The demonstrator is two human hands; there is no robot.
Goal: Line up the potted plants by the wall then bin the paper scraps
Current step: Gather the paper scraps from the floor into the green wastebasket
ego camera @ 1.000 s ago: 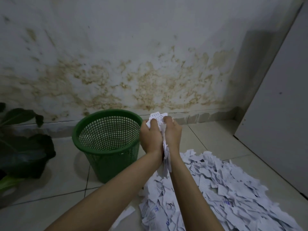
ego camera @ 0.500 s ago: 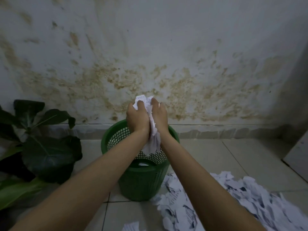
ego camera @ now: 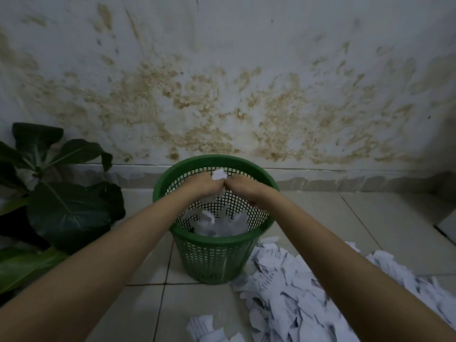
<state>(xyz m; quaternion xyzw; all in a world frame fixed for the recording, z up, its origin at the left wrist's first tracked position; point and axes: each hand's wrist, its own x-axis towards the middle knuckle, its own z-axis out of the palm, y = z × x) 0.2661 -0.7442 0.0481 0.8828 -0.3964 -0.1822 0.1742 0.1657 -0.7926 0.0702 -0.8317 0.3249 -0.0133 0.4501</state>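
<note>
A green mesh bin (ego camera: 214,260) stands on the tiled floor by the stained wall. Both my hands are over its mouth, side by side. My left hand (ego camera: 203,187) and my right hand (ego camera: 243,188) hold a small wad of paper scraps (ego camera: 218,174) between them, with pieces dropping below. White scraps (ego camera: 222,224) lie inside the bin. A big heap of torn paper (ego camera: 308,297) covers the floor to the bin's right. A potted plant (ego camera: 56,193) with broad dark leaves stands at the left by the wall; its pot is hidden.
The stained wall (ego camera: 222,95) runs across the back with a skirting strip at floor level. A few loose scraps (ego camera: 204,327) lie on the tiles in front of the bin. A pale panel edge (ego camera: 446,223) shows at the right.
My hands moved down from above the bin into its mouth and spread a little. Most of the handful has fallen inside. The view has moved closer to the bin.
</note>
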